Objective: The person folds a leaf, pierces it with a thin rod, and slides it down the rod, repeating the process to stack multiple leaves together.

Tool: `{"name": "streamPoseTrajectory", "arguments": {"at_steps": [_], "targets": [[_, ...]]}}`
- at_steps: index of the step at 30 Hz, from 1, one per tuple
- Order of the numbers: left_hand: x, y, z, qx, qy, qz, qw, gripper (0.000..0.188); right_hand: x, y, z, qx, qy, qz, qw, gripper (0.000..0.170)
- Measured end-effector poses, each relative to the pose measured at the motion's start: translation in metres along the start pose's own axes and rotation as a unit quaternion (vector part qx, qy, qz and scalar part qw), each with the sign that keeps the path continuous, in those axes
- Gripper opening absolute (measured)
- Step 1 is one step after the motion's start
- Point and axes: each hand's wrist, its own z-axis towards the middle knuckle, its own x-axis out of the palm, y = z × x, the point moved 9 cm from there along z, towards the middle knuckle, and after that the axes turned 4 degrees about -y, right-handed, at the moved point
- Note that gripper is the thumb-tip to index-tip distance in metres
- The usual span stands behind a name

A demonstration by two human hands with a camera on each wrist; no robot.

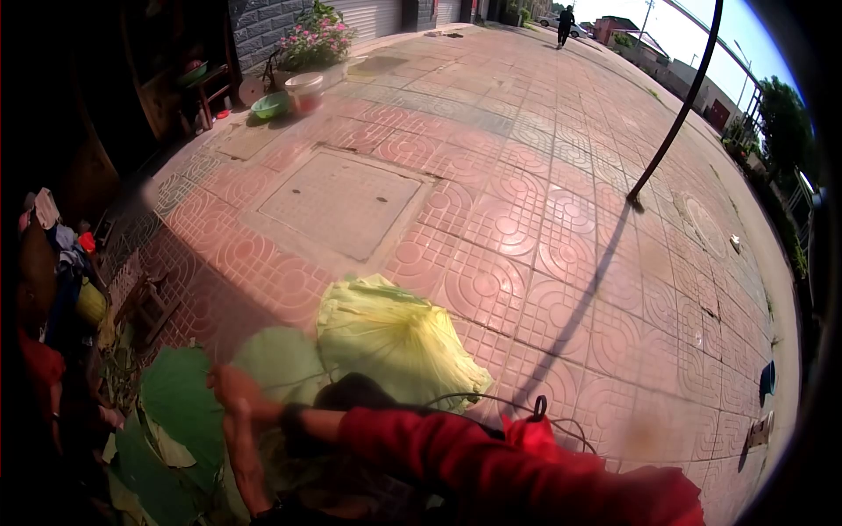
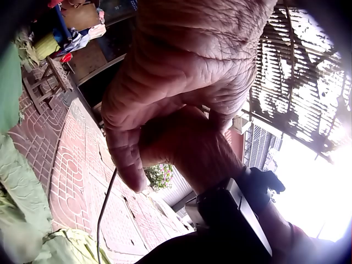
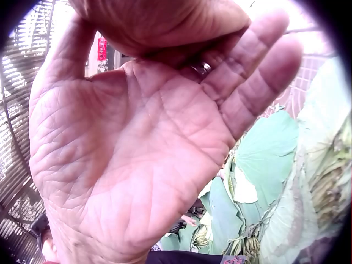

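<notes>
My two hands meet over a heap of large round leaves, with no other object visible between them. In the left wrist view the left hand (image 2: 181, 60) bends its fingers round part of the right hand (image 2: 190, 140). The right wrist view shows the right hand (image 3: 132, 143) palm toward the camera, two fingers stretched out and a ring on a partly hidden finger. Some right fingers are covered by the left hand (image 3: 170, 25). Green leaves (image 1: 180, 394) lie beneath and beside the hands; a big yellow-green leaf (image 1: 395, 337) spreads just ahead on the paving.
A thin black cable (image 1: 570, 430) loops near the red sleeve (image 1: 491, 451). A small wooden stool (image 1: 158, 307) and piled cloths stand at left. Farther off are a green basin (image 1: 270, 105), a bucket (image 1: 305, 90), pink flowers (image 1: 320, 39), a pole (image 1: 680, 114) and a distant person (image 1: 565, 26).
</notes>
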Motion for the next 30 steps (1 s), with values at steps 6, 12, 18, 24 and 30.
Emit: {"name": "streamPoseTrajectory", "arguments": {"at_steps": [6,12,18,24,30], "targets": [[0.005,-0.006,-0.001,0.001,-0.014,0.016,1.000,0.066,-0.017,0.007,-0.006,0.054,0.018,0.051,0.997,0.024],[0.013,-0.016,0.000,0.029,0.012,0.051,0.998,0.060,-0.018,0.012,0.000,0.088,0.068,-0.020,0.994,0.021],[0.019,0.001,0.004,-0.004,0.034,-0.020,0.999,0.064,-0.024,0.023,0.003,0.092,0.066,0.017,0.993,0.027],[0.024,-0.014,-0.002,-0.004,0.035,-0.067,0.997,0.065,-0.016,0.009,0.003,0.066,0.073,0.064,0.993,0.029],[0.025,-0.022,-0.007,-0.010,0.058,-0.066,0.996,0.063,-0.021,0.014,-0.001,0.091,0.068,0.062,0.992,0.030]]}}
